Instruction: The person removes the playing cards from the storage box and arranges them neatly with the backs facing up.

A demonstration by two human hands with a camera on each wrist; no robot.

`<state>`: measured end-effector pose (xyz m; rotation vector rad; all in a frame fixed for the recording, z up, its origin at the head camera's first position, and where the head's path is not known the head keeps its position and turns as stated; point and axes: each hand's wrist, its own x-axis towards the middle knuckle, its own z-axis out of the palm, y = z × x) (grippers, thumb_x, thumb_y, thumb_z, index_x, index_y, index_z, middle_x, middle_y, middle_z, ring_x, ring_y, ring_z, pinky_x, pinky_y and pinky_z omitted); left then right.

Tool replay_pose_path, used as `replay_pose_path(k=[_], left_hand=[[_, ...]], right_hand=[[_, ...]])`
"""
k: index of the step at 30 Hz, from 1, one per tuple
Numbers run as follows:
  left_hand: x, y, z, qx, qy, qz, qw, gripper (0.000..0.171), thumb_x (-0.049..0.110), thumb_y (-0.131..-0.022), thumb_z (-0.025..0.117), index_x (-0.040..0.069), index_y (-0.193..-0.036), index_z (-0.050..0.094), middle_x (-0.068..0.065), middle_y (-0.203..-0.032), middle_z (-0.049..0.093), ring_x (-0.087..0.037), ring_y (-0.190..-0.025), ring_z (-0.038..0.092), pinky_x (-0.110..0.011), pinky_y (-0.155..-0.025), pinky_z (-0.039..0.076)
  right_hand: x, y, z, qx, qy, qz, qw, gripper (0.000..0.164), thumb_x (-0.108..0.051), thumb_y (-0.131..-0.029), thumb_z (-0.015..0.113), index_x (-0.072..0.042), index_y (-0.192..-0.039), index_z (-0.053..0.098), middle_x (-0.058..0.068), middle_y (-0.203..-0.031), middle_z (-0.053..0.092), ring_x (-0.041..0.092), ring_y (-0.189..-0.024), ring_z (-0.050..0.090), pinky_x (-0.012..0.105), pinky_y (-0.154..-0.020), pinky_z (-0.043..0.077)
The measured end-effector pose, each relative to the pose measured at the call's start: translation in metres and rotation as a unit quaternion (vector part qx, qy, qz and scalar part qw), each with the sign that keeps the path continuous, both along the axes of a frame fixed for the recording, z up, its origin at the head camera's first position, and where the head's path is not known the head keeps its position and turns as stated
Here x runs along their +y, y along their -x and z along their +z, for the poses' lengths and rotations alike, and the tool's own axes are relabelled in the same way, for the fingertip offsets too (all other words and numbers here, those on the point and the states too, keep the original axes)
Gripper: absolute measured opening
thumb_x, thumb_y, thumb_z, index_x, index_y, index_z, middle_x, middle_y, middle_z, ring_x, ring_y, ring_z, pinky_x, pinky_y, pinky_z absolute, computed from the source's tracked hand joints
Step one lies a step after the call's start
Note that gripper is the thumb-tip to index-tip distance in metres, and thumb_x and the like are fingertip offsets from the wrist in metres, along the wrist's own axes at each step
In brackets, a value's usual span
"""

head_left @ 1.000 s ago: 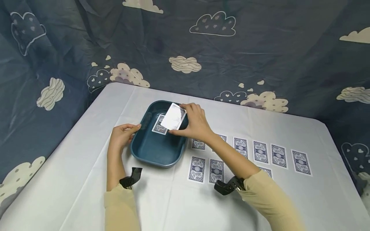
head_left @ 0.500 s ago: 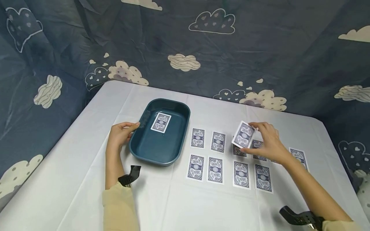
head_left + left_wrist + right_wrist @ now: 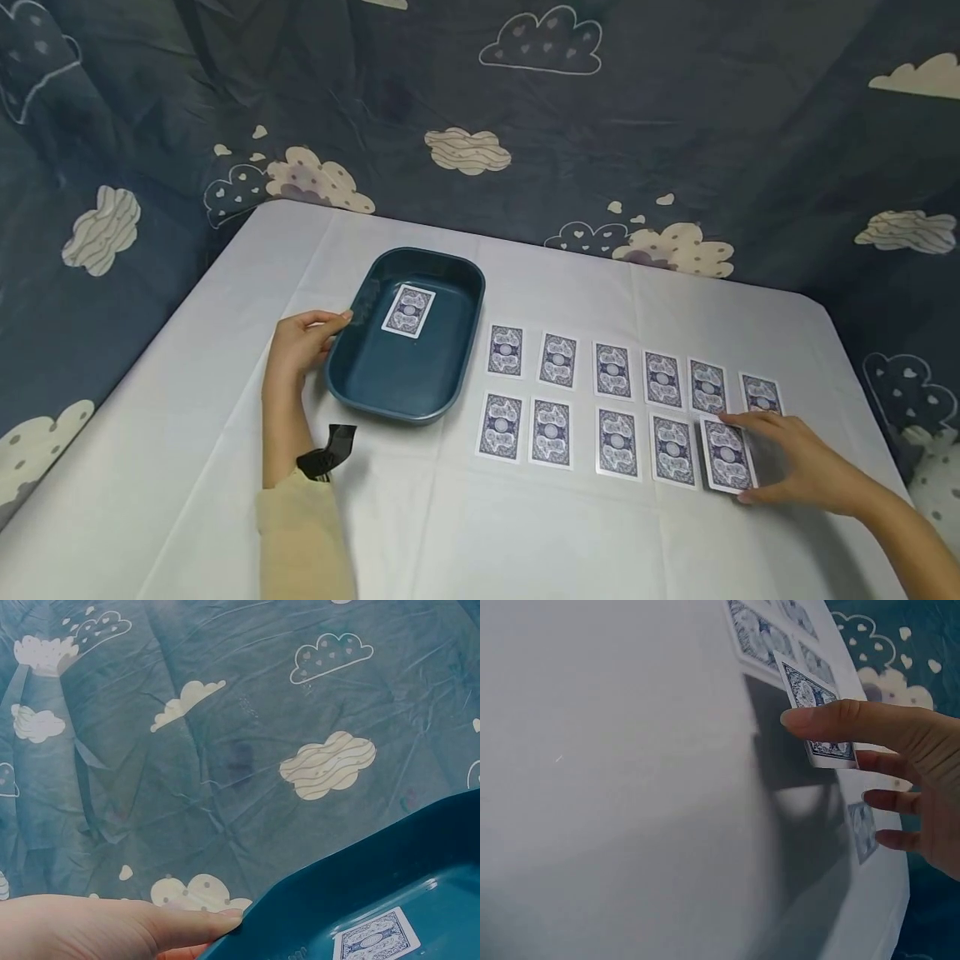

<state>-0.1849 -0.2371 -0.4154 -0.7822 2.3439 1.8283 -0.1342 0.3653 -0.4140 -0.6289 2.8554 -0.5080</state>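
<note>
A playing card (image 3: 728, 454), patterned back up, is pinched at its short edges by my right hand (image 3: 806, 458). In the right wrist view the card (image 3: 804, 690) is tilted just above the white table, casting a shadow. It is at the right end of the front row of face-down cards, beside the last card (image 3: 672, 450). My left hand (image 3: 296, 346) pinches the left rim of a dark teal tray (image 3: 390, 400) between thumb and fingers. One face-down card (image 3: 408, 311) lies inside the tray; the left wrist view shows this card (image 3: 373, 939) too.
Behind the front row runs a back row of several face-down cards, from a left card (image 3: 506, 351) to a right-end card (image 3: 761, 393) partly covered by my hand. A white cloth (image 3: 540, 542) covers the table. A dark cloud-patterned curtain (image 3: 420, 83) hangs behind.
My right hand has moved from over the tray, holding a card, to the right end of the front row. My left hand has stayed on the tray's rim.
</note>
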Motion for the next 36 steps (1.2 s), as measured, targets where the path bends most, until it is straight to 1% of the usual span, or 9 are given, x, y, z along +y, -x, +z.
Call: replay_pose_path(k=[5, 13, 18, 22, 26, 29, 32, 35, 36], left_hand=[[-0.002, 0.001, 0.002, 0.002, 0.003, 0.0, 1.0, 0.043, 0.039, -0.079, 0.071, 0.002, -0.1, 0.063, 0.011, -0.071, 0.059, -0.002, -0.057, 0.056, -0.017, -0.055, 0.047], [-0.001, 0.003, 0.001, -0.002, -0.005, 0.005, 1.0, 0.041, 0.039, -0.079, 0.071, 0.004, -0.098, 0.062, 0.013, -0.067, 0.059, -0.001, -0.057, 0.057, -0.018, -0.055, 0.048], [0.0, 0.005, 0.003, -0.001, 0.002, 0.004, 1.0, 0.041, 0.041, -0.078, 0.071, 0.005, -0.098, 0.063, 0.012, -0.069, 0.059, -0.002, -0.058, 0.057, -0.018, -0.055, 0.047], [0.001, 0.005, 0.004, 0.001, 0.002, 0.0, 1.0, 0.043, 0.041, -0.078, 0.071, 0.004, -0.099, 0.063, 0.01, -0.073, 0.059, -0.002, -0.058, 0.056, -0.018, -0.055, 0.047], [0.0, 0.003, 0.003, 0.0, 0.007, -0.004, 1.0, 0.044, 0.042, -0.078, 0.071, 0.003, -0.099, 0.063, 0.008, -0.079, 0.058, -0.002, -0.06, 0.056, -0.018, -0.057, 0.047], [-0.001, 0.002, 0.002, -0.007, 0.01, -0.003, 0.9999, 0.044, 0.042, -0.078, 0.071, 0.004, -0.098, 0.063, 0.009, -0.078, 0.058, -0.002, -0.06, 0.055, -0.018, -0.056, 0.047], [-0.001, 0.001, 0.001, -0.011, 0.009, 0.002, 0.9999, 0.042, 0.041, -0.078, 0.072, 0.005, -0.098, 0.063, 0.01, -0.074, 0.058, -0.003, -0.059, 0.055, -0.018, -0.056, 0.047], [-0.001, 0.001, 0.0, -0.011, 0.013, 0.007, 0.9998, 0.042, 0.041, -0.078, 0.072, 0.005, -0.099, 0.063, 0.01, -0.075, 0.058, -0.003, -0.06, 0.056, -0.018, -0.056, 0.047], [0.0, 0.001, 0.0, -0.01, 0.014, 0.008, 0.9998, 0.043, 0.041, -0.078, 0.072, 0.005, -0.099, 0.063, 0.01, -0.076, 0.058, -0.003, -0.06, 0.056, -0.018, -0.056, 0.047]], right_hand=[[0.008, -0.007, -0.008, -0.004, 0.006, -0.019, 1.0, 0.096, -0.037, -0.044, 0.09, -0.01, -0.127, 0.051, 0.021, -0.123, 0.042, 0.041, -0.104, 0.036, 0.059, -0.076, 0.032], [0.008, -0.002, -0.012, -0.007, -0.002, -0.027, 1.0, 0.098, -0.038, -0.045, 0.089, -0.016, -0.132, 0.05, 0.023, -0.12, 0.038, 0.045, -0.105, 0.033, 0.063, -0.077, 0.031], [0.007, -0.001, -0.01, -0.023, -0.003, -0.035, 0.999, 0.101, -0.041, -0.045, 0.089, -0.01, -0.133, 0.048, 0.024, -0.12, 0.037, 0.049, -0.107, 0.033, 0.067, -0.079, 0.03], [0.0, 0.001, -0.005, -0.036, -0.038, -0.058, 0.997, 0.098, -0.048, -0.049, 0.086, -0.003, -0.129, 0.05, 0.026, -0.117, 0.044, 0.048, -0.105, 0.039, 0.068, -0.08, 0.032], [-0.019, 0.011, 0.004, -0.033, -0.068, -0.096, 0.993, 0.091, -0.054, -0.059, 0.08, 0.0, -0.125, 0.051, 0.026, -0.109, 0.053, 0.041, -0.094, 0.049, 0.062, -0.073, 0.042], [-0.041, 0.023, 0.011, -0.006, -0.058, -0.104, 0.993, 0.086, -0.056, -0.063, 0.077, -0.002, -0.124, 0.053, 0.022, -0.107, 0.056, 0.035, -0.088, 0.052, 0.052, -0.065, 0.046], [-0.07, 0.038, 0.017, 0.044, -0.025, -0.088, 0.995, 0.077, -0.053, -0.065, 0.077, -0.006, -0.121, 0.057, 0.017, -0.107, 0.057, 0.033, -0.088, 0.053, 0.048, -0.063, 0.047], [-0.106, 0.056, 0.022, 0.092, 0.017, -0.058, 0.994, 0.069, -0.049, -0.066, 0.078, -0.009, -0.119, 0.059, 0.013, -0.111, 0.057, 0.032, -0.095, 0.054, 0.052, -0.071, 0.047], [-0.12, 0.062, 0.024, 0.107, 0.033, -0.045, 0.993, 0.067, -0.048, -0.066, 0.079, -0.01, -0.118, 0.06, 0.011, -0.112, 0.057, 0.03, -0.096, 0.054, 0.05, -0.073, 0.047]])
